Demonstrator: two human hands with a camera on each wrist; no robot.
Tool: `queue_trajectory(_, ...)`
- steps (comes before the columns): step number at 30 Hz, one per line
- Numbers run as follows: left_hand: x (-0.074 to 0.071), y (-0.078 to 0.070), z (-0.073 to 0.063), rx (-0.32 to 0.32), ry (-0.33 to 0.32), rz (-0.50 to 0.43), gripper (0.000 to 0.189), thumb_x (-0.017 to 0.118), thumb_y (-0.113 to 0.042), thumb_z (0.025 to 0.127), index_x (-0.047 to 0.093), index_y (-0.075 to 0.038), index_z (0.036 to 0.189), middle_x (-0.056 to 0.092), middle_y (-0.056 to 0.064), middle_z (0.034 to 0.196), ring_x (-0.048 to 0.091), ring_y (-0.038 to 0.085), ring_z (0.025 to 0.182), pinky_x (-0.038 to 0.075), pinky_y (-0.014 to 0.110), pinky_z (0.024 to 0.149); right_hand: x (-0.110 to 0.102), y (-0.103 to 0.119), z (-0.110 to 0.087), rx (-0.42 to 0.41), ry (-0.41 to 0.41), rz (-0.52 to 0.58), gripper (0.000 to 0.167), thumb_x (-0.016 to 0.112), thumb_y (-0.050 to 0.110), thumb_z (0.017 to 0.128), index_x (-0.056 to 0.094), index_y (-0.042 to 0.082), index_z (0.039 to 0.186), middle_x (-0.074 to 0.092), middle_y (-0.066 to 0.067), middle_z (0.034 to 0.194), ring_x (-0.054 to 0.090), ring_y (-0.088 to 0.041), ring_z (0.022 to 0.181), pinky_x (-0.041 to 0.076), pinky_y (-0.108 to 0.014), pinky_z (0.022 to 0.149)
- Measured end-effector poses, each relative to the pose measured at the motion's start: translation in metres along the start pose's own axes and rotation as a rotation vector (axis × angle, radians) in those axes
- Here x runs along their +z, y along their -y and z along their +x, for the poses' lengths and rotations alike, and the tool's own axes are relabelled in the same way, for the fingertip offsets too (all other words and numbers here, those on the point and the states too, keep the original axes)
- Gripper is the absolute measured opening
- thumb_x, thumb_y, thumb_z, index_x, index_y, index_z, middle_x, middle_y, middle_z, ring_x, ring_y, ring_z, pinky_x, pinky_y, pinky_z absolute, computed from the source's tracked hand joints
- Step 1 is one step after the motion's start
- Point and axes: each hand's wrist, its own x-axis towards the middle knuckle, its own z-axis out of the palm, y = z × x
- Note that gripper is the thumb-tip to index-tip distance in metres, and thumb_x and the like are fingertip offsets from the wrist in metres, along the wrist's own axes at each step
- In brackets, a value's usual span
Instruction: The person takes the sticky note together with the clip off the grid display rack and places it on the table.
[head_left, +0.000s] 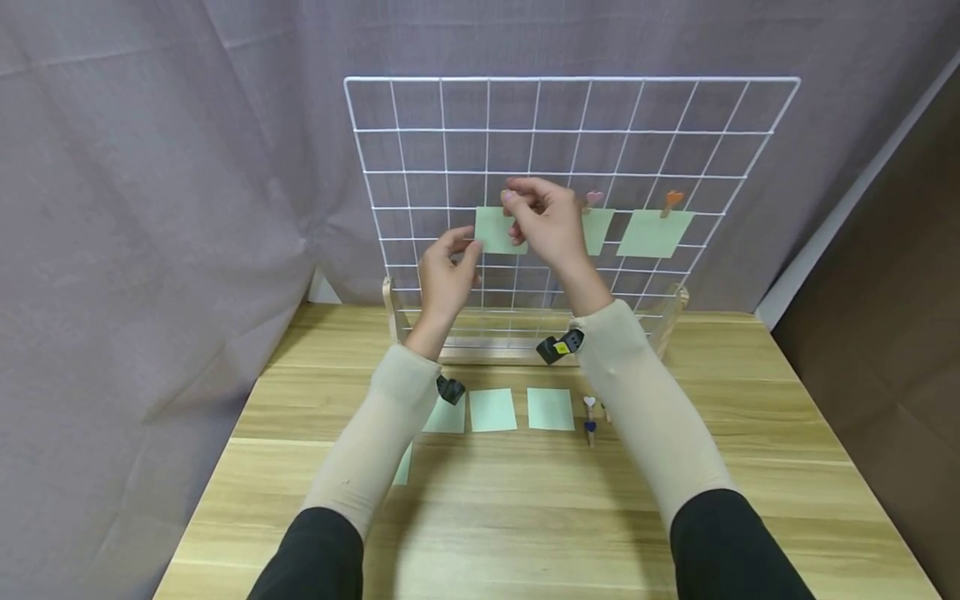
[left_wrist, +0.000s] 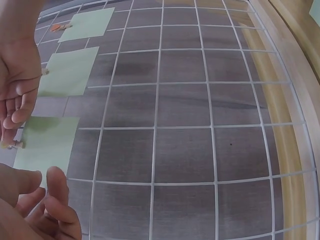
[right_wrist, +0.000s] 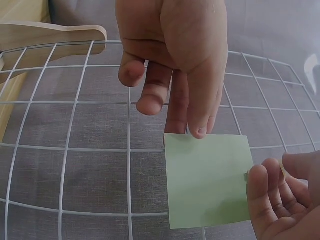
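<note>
In the head view my right hand (head_left: 551, 221) is at the top edge of a pale green sticky note (head_left: 495, 233) against a white wire grid (head_left: 512, 174). Its thumb and fingertips pinch a small clothespin (left_wrist: 19, 145) at that edge, mostly hidden by the fingers. My left hand (head_left: 447, 271) holds the note's left edge; in the right wrist view its thumb overlaps the front while a finger passes behind. To the right hang two more green notes, one (head_left: 598, 229) under a pink heart clothespin (head_left: 594, 198), the other (head_left: 655, 233) under an orange heart clothespin (head_left: 673, 200).
The grid stands in a wooden base (head_left: 495, 357) on a wood-grain table (head_left: 510, 517). Several green notes (head_left: 492, 410) lie in front of it, beside clothespins with white (head_left: 589, 402) and dark blue (head_left: 590, 426) hearts. A grey curtain (head_left: 187, 167) hangs behind.
</note>
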Motion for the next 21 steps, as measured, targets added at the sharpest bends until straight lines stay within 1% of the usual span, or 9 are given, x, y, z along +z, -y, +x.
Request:
queue_trajectory(4, 0.0017, 0.0008, 0.0024, 0.003, -0.012, 0.036, 0.023, 0.07, -0.01, 0.101, 0.073, 0.003, 0.119, 0.077, 0.02, 0.106, 0.062, 0.009, 0.053, 0.055, 0.023, 0.049, 0.0013, 0.001, 0.0005, 0.01, -0.005, -0.013, 0.028, 0.068, 0.003, 0.101, 0.068, -0.015, 0.123, 0.068, -0.007, 0.08, 0.057, -0.007, 0.053, 0.053, -0.02, 0.05)
queue_trajectory(8, 0.0027, 0.0013, 0.0039, 0.008, -0.021, 0.052, 0.018, 0.07, -0.01, 0.101, 0.075, 0.004, 0.112, 0.077, 0.018, 0.1, 0.061, 0.01, 0.053, 0.053, 0.022, 0.049, 0.0014, 0.0022, 0.0004, 0.001, -0.004, -0.038, 0.025, 0.068, 0.002, 0.101, 0.07, -0.014, 0.119, 0.068, -0.012, 0.081, 0.057, -0.007, 0.052, 0.053, -0.019, 0.05)
queue_trajectory(10, 0.003, 0.0012, 0.0043, 0.007, -0.023, 0.059, 0.017, 0.07, -0.01, 0.102, 0.074, 0.004, 0.111, 0.076, 0.018, 0.098, 0.063, 0.015, 0.054, 0.053, 0.021, 0.049, 0.001, 0.0028, 0.0004, -0.004, -0.004, -0.063, 0.022, 0.067, 0.003, 0.101, 0.071, -0.013, 0.117, 0.068, -0.015, 0.082, 0.057, -0.007, 0.052, 0.053, -0.019, 0.05)
queue_trajectory(12, 0.0032, 0.0009, 0.0044, 0.007, -0.021, 0.064, 0.017, 0.069, -0.01, 0.102, 0.074, 0.004, 0.11, 0.076, 0.018, 0.098, 0.066, 0.022, 0.056, 0.053, 0.021, 0.049, 0.0006, 0.0027, 0.0007, -0.009, -0.005, -0.091, 0.02, 0.067, 0.004, 0.102, 0.072, -0.011, 0.115, 0.068, -0.015, 0.082, 0.057, -0.007, 0.053, 0.052, -0.019, 0.051)
queue_trajectory(14, 0.0034, 0.0005, 0.0044, 0.01, -0.018, 0.062, 0.017, 0.069, -0.01, 0.102, 0.074, 0.005, 0.11, 0.076, 0.019, 0.097, 0.069, 0.031, 0.06, 0.054, 0.021, 0.05, 0.0005, 0.0028, 0.001, -0.012, -0.007, -0.116, 0.019, 0.067, 0.005, 0.103, 0.073, -0.009, 0.114, 0.069, -0.014, 0.082, 0.057, -0.007, 0.054, 0.052, -0.019, 0.051)
queue_trajectory(16, 0.0033, 0.0002, 0.0042, 0.012, -0.016, 0.062, 0.017, 0.068, -0.009, 0.103, 0.073, 0.005, 0.11, 0.075, 0.019, 0.098, 0.07, 0.035, 0.063, 0.054, 0.021, 0.05, 0.0007, 0.0022, 0.0016, -0.009, -0.009, -0.13, 0.018, 0.067, 0.005, 0.103, 0.073, -0.008, 0.113, 0.068, -0.01, 0.081, 0.057, -0.006, 0.054, 0.052, -0.019, 0.052)
queue_trajectory(18, 0.0031, -0.0002, 0.0036, 0.012, -0.014, 0.063, 0.017, 0.068, -0.009, 0.103, 0.073, 0.005, 0.111, 0.075, 0.019, 0.098, 0.069, 0.036, 0.063, 0.054, 0.021, 0.05, 0.001, 0.0021, 0.0017, -0.007, -0.013, -0.132, 0.018, 0.067, 0.005, 0.103, 0.073, -0.008, 0.112, 0.068, -0.007, 0.08, 0.057, -0.006, 0.054, 0.052, -0.019, 0.052)
queue_trajectory(19, 0.003, -0.0003, 0.0035, 0.01, -0.013, 0.062, 0.017, 0.068, -0.009, 0.103, 0.073, 0.005, 0.111, 0.075, 0.019, 0.098, 0.069, 0.033, 0.061, 0.054, 0.021, 0.05, 0.0013, 0.0024, 0.0016, -0.006, -0.016, -0.126, 0.018, 0.067, 0.005, 0.103, 0.073, -0.008, 0.112, 0.068, -0.006, 0.08, 0.057, -0.006, 0.054, 0.052, -0.019, 0.052)
queue_trajectory(21, 0.0028, -0.0003, 0.0032, 0.004, -0.012, 0.065, 0.017, 0.068, -0.009, 0.103, 0.072, 0.005, 0.111, 0.075, 0.018, 0.099, 0.067, 0.024, 0.057, 0.054, 0.022, 0.05, 0.0015, 0.0031, 0.0017, -0.014, -0.024, -0.111, 0.017, 0.067, 0.004, 0.102, 0.073, -0.009, 0.112, 0.068, -0.007, 0.08, 0.057, -0.006, 0.054, 0.053, -0.019, 0.052)
